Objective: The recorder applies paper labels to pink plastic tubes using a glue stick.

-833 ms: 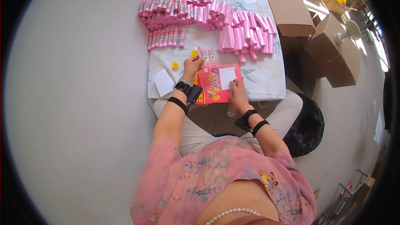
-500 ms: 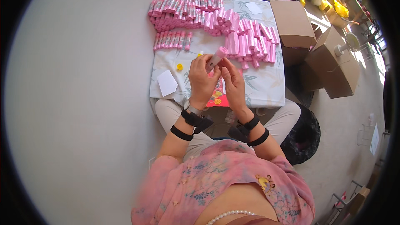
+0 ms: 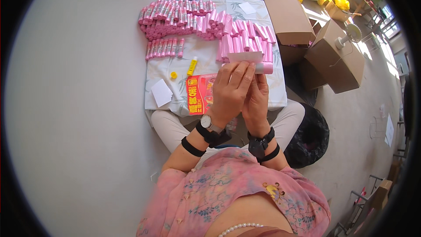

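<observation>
Above the near part of the table, my left hand (image 3: 231, 84) and my right hand (image 3: 256, 104) meet around a pink roll (image 3: 268, 68), which lies level with its end pointing right. A pale strip of paper (image 3: 244, 57) stands up along the roll's far side, under my left fingertips. Fingers of both hands are closed on the roll and cover most of its middle. Left of my hands lie a yellow glue stick (image 3: 192, 66), uncapped, and its yellow cap (image 3: 173, 75). A red printed sheet (image 3: 199, 96) is partly hidden beneath my left hand.
Bare pink rolls (image 3: 245, 41) are heaped beyond my hands. Banded rolls form a pile (image 3: 173, 15) at the far left and a short row (image 3: 165, 48) nearer. White paper slips (image 3: 162, 93) lie at the table's left edge. Cardboard boxes (image 3: 291, 19) stand along its right side.
The roll has turned from tilted upright to level, and the paper strip now shows at its far side. My hands have shifted right, uncovering the glue stick and more of the red sheet.
</observation>
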Motion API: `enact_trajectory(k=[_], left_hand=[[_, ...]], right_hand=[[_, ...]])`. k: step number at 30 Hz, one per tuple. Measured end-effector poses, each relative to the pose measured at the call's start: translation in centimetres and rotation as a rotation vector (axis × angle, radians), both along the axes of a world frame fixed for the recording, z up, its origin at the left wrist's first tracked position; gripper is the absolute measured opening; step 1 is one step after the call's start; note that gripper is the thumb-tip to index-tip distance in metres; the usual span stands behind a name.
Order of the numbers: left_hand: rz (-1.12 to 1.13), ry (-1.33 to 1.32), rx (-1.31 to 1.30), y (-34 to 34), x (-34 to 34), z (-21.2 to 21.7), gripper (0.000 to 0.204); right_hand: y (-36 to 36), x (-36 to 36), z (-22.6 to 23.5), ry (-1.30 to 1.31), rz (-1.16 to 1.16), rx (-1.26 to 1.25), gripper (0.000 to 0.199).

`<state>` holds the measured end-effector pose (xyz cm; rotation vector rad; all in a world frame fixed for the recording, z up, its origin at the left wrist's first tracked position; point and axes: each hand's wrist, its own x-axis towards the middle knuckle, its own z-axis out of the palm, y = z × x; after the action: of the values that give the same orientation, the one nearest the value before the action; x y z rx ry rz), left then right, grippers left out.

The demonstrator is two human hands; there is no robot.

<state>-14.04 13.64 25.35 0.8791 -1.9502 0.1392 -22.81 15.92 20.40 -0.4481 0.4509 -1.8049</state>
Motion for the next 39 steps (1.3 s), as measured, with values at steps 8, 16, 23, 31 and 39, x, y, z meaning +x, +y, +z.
enact_trajectory(k=[8,16,23,31,39], left_hand=[[-0.047,-0.092,-0.047,0.4,-0.4,0.6,0.041],[-0.080,-0.060,-0.061,0.3,-1.3,0.7,0.040],[-0.089,-0.052,-0.052,0.2,-1.6,0.8,0.041],[-0.088,-0.041,-0.035,0.1,-1.2,0.7,0.044],[-0.075,-0.046,-0.023,0.3,-1.1,0.7,0.044]], right_hand=[[0.6,-1.5,-0.4,-0.018,0.024,-0.083,0.037],[0.8,-2.0,0.5,-0.009,-0.022,-0.070,0.039],[0.7,-2.3,0.6,-0.009,-0.037,-0.097,0.041],[0.6,-2.1,0.3,-0.043,-0.020,-0.083,0.042],[0.7,-2.0,0.7,-0.019,-0.028,-0.064,0.041]])
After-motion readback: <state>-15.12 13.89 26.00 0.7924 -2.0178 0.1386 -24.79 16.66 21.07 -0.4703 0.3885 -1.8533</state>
